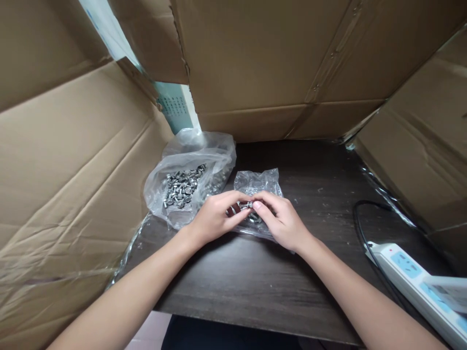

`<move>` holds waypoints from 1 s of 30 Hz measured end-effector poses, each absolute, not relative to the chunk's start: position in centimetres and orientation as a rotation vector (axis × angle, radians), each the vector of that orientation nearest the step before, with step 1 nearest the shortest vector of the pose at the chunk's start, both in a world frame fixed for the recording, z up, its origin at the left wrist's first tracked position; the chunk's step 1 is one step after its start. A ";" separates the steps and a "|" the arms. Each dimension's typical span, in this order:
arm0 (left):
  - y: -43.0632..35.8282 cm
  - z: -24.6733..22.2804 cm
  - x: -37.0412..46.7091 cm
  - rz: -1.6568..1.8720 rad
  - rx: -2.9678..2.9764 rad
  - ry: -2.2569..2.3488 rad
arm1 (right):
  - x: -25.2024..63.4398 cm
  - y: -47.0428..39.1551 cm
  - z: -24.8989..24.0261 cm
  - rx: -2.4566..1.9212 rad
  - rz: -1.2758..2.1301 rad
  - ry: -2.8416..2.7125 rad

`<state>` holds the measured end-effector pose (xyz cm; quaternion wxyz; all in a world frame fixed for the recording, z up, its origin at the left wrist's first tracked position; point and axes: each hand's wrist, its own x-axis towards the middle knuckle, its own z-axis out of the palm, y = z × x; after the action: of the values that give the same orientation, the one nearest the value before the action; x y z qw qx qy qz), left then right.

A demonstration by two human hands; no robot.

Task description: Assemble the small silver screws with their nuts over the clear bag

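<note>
A small shiny metal bolt [249,204] is pinched between the fingertips of both hands. My left hand [218,214] has its index finger and thumb closed at the bolt's left end. On the right end, the thumb and index finger of my right hand [283,218] are closed. Below the hands lies a small clear plastic bag [257,181] with metal pieces [254,218] in it, partly covered by my fingers. Left of them, a larger clear plastic bag [160,170] stands open, full of loose bolts [181,187]. Fine detail of the held bolt is too small to make out.
Cardboard walls [255,58] enclose the dark wooden table [233,277] on the left, back and right. A white power strip [412,272] lies at the right, with a black cable [359,223] looping beside it. The table's front edge is close to my body.
</note>
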<state>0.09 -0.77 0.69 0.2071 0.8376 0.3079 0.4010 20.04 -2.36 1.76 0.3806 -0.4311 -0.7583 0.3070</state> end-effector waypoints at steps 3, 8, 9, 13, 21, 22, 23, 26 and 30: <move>-0.8 0.6 0.1 1.109 2.335 0.849 | 19.9 -2.5 1.7 -1.114 0.811 -1.949; -0.8 0.4 0.1 1.058 2.350 0.878 | 19.8 -2.6 1.6 -1.151 0.719 -1.957; -0.8 0.4 0.1 1.048 2.357 0.891 | 19.8 -2.6 1.6 -1.147 0.695 -1.969; -0.7 0.5 -0.1 1.049 2.366 0.937 | 19.8 -2.6 1.6 -1.138 0.638 -1.961; -0.6 0.5 0.0 1.086 2.349 0.936 | 19.8 -2.6 1.9 -1.165 0.767 -1.935; -0.6 0.5 0.0 1.081 2.367 0.924 | 19.7 -2.6 1.8 -1.160 0.782 -1.940; -0.7 0.4 0.1 1.079 2.386 0.918 | 19.7 -2.7 1.8 -1.158 0.791 -1.939; -0.7 0.3 0.1 1.092 2.441 0.922 | 19.5 -2.7 1.7 -1.176 0.795 -1.920; -0.5 0.0 0.0 1.122 2.492 0.925 | 19.5 -2.7 1.5 -1.216 0.813 -1.915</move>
<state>-0.04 -0.50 0.05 0.1277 0.8567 0.3179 0.3857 19.52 -2.68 1.51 0.3576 -0.4712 -0.7422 0.3150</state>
